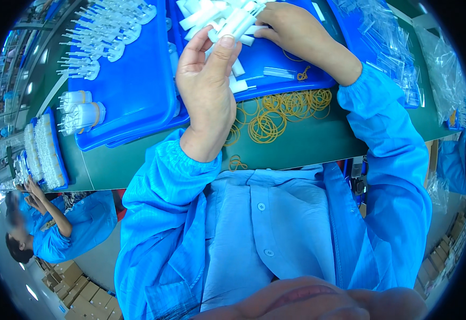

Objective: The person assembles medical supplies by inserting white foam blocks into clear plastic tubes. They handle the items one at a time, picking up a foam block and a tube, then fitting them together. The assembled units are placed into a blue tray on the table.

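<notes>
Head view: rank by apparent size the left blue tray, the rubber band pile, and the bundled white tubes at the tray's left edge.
1. left blue tray, clearly largest.
2. rubber band pile on the green table.
3. bundled white tubes, smallest, though fisheye bending near the rim makes this gap less certain.

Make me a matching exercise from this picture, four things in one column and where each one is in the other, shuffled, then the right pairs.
Things:
1. rubber bands
2. banded bundles
3. left hand
4. clear bags

Places:
A. right end of the bench
B. loose on the green bench top
C. left part of the blue tray
D. pinching white tubes

Pairs: 1-B, 2-C, 3-D, 4-A
</notes>
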`<state>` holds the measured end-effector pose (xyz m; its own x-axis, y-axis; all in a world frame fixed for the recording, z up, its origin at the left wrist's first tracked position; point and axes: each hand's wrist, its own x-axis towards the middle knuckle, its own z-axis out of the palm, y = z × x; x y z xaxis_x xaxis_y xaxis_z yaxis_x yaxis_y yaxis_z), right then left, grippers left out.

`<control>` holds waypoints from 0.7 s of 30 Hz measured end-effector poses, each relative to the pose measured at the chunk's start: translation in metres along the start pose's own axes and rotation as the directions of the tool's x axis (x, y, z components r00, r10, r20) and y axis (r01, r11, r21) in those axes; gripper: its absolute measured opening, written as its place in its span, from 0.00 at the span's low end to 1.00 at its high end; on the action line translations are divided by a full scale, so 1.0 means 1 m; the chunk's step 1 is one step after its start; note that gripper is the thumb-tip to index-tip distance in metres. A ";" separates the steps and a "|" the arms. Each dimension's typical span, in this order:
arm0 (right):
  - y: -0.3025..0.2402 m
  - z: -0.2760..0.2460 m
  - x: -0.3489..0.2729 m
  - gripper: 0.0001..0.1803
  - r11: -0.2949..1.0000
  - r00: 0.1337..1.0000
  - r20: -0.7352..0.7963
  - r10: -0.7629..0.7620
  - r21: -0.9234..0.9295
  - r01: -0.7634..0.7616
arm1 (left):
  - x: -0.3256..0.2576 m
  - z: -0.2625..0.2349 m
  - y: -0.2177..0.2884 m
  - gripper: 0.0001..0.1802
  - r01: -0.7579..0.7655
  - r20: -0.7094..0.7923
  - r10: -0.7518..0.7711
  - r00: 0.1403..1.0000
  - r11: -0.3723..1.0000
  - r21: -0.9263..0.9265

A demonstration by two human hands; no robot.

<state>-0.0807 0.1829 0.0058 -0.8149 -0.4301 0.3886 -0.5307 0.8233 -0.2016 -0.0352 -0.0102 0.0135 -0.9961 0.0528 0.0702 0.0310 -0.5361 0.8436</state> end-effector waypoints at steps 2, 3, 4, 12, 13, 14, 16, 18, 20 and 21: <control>0.000 -0.005 -0.001 0.10 0.991 0.989 0.071 0.131 -0.045 -0.128 | 0.002 0.000 0.000 0.23 0.007 0.000 -0.007 1.000 1.000 0.007; -0.001 -0.013 -0.002 0.10 0.976 0.975 0.072 0.208 0.056 -0.213 | 0.002 0.000 0.000 0.22 -0.016 0.010 0.016 1.000 1.000 0.022; 0.001 -0.020 -0.006 0.09 0.942 0.954 0.084 0.287 0.154 -0.297 | 0.001 0.000 0.000 0.22 -0.036 0.021 0.035 0.999 0.999 0.036; -0.005 -0.023 -0.032 0.13 0.973 0.988 -0.049 0.146 0.189 -0.134 | -0.001 0.001 -0.001 0.21 -0.100 0.032 0.098 0.995 0.993 0.070; -0.010 -0.013 -0.031 0.13 0.981 0.991 -0.049 0.128 0.154 -0.119 | -0.001 0.000 -0.001 0.21 -0.102 0.030 0.100 0.995 0.991 0.086; -0.010 -0.004 -0.031 0.16 1.000 0.996 -0.092 0.000 0.029 0.003 | 0.000 -0.001 -0.002 0.22 -0.105 0.031 0.102 0.994 0.990 0.099; -0.011 0.003 -0.029 0.14 0.999 0.995 -0.094 0.017 0.039 -0.013 | -0.001 0.000 -0.002 0.23 -0.084 0.023 0.082 0.996 0.993 0.084; -0.009 0.003 -0.030 0.12 0.999 0.990 -0.139 0.030 0.018 -0.028 | -0.001 0.000 -0.006 0.23 -0.113 0.065 0.105 0.992 0.986 0.125; -0.005 -0.007 -0.032 0.11 0.996 0.986 -0.139 0.092 0.006 -0.092 | -0.001 -0.002 -0.004 0.24 -0.134 0.097 0.120 0.988 0.979 0.151; -0.002 -0.016 -0.035 0.11 0.969 0.965 -0.153 0.211 0.163 -0.186 | -0.001 -0.002 -0.004 0.24 -0.171 0.120 0.152 0.981 0.970 0.174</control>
<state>-0.0478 0.2021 0.0067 -0.8631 -0.1849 0.4700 -0.4006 0.8175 -0.4139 -0.0349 -0.0102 0.0093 -0.9628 0.0716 0.2606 0.2149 -0.3819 0.8989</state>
